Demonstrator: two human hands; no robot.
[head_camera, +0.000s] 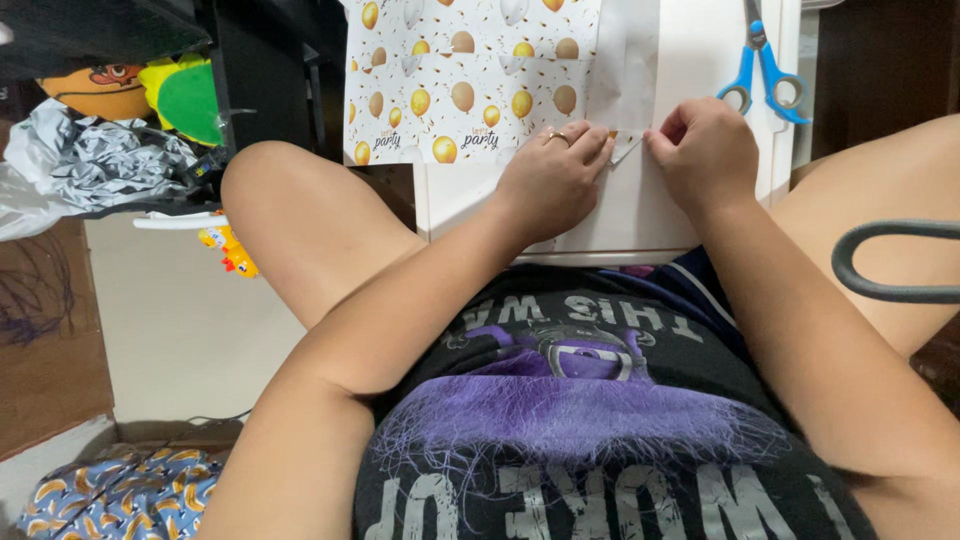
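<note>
A sheet of white wrapping paper (470, 80) printed with gold balloons lies on a low white table (620, 215), its plain underside folded over at the right. My left hand (552, 178) presses flat on the paper's near edge, a ring on one finger. My right hand (705, 150) pinches the folded corner of the paper just beside the left fingertips. Both hands meet at that corner.
Blue-handled scissors (762, 70) lie on the table's far right. My bare knees flank the table. Crumpled silver foil (95, 165), plush toys (150, 95) and a yellow duck toy (230, 250) sit at left. A grey curved handle (890, 260) shows at right.
</note>
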